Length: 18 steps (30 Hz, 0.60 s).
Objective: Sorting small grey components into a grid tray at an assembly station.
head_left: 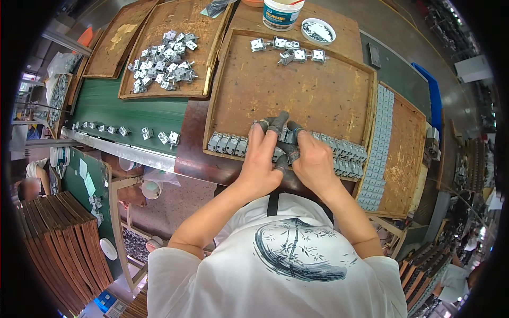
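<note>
Dark grey finger cots cover several fingertips of both my hands. My left hand (259,167) and my right hand (314,164) meet over the near edge of a shallow wooden tray (291,87). Their fingers are bent together around a small grey metal part (287,135), which they mostly cover. Beneath and beside the hands, similar metal parts (227,143) stand in tight rows along the tray's near edge. More of these rows (344,153) run to the right of my right hand. Several loose metal parts (299,55) lie at the tray's far side.
Left of the tray, a wooden board (204,37) bears a heap of loose parts (164,61). Several parts lie along a green belt (106,108). A white bucket (281,15) and a round lid (318,31) stand beyond. At right, another tray (397,153) holds packed rows.
</note>
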### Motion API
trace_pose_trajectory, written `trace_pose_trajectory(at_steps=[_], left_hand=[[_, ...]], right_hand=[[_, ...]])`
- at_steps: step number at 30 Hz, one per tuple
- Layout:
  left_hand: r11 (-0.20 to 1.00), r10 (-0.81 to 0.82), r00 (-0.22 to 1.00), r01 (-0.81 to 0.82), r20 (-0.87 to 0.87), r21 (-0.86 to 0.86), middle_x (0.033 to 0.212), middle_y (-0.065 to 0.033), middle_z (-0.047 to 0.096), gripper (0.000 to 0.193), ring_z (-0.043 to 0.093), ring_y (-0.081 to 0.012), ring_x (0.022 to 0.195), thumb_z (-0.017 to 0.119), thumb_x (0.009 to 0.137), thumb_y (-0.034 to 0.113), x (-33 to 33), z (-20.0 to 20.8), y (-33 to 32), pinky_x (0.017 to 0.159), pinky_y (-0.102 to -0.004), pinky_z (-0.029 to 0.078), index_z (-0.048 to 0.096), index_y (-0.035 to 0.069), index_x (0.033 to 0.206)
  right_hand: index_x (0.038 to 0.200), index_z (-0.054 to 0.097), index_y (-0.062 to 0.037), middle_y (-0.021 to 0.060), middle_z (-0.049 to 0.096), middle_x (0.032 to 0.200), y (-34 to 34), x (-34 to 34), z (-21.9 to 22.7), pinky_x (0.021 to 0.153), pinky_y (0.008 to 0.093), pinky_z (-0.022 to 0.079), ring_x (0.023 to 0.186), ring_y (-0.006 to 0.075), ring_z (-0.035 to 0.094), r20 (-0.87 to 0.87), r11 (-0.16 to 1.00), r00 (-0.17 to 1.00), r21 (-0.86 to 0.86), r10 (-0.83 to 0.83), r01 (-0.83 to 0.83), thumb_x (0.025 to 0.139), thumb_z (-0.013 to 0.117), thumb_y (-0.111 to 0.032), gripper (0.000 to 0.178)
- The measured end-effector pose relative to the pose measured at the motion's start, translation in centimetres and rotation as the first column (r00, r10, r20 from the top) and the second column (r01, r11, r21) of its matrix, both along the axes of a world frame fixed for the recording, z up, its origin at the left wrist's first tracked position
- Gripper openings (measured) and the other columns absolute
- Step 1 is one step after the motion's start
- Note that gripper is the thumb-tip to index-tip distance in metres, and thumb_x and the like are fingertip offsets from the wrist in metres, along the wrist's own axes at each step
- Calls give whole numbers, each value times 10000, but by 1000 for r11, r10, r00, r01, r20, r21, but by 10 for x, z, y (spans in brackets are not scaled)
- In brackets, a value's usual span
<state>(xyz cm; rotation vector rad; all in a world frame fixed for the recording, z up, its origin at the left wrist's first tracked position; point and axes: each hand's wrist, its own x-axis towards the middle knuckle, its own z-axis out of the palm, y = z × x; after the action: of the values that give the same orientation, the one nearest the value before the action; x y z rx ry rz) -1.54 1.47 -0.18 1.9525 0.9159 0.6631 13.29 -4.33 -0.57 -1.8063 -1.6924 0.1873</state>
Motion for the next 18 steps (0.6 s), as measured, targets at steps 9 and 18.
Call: trace_pose_trajectory(at_steps=[9,18], left_hand=[[954,-143,961,70,238,290,1075,-197,618,641,591,-386,949,747,632,101,2,-17,7,831,-429,501,583,-13,1241],[927,-231,964,177,131,330,1132,-200,574,586,572,-375,1006,774,656,148,-12,-12,20,857,-428,487,627,39,1213]], right_hand=[[1034,586,0,170,662,873,-7,18,16,664,374,513,764,302,667,-604,890,797,-350,24,-292,817,720,-304,397],[1047,599,7,81,663,908,-16,15,17,722,293,502,826,143,617,-619,873,786,-391,-15,-291,814,739,-294,406]])
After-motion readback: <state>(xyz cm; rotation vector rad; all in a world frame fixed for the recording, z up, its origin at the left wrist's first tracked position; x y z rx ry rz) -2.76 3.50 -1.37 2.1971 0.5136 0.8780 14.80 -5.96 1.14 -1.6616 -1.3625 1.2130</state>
